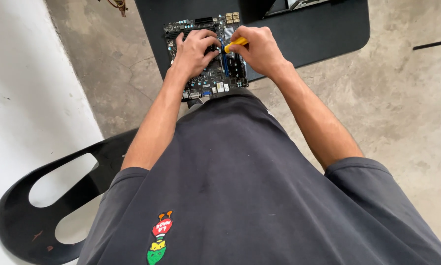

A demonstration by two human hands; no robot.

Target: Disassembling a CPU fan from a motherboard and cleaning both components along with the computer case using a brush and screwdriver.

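A dark computer circuit board (pixel 229 73) with blue slots and small connectors lies on a black table (pixel 323 34), at its near edge. My left hand (pixel 195 49) rests flat on the middle of the board, fingers spread over its parts. My right hand (pixel 259 48) is closed around a small yellow-handled screwdriver (pixel 236 43), its tip pointing left toward the board beside my left fingers. The tip itself is hidden between the hands.
A black plastic chair (pixel 43 196) with cut-outs stands at lower left, beside a white wall (pixel 19 88). The floor is bare grey concrete (pixel 402 98). A dark object sits at the table's far edge (pixel 289 6).
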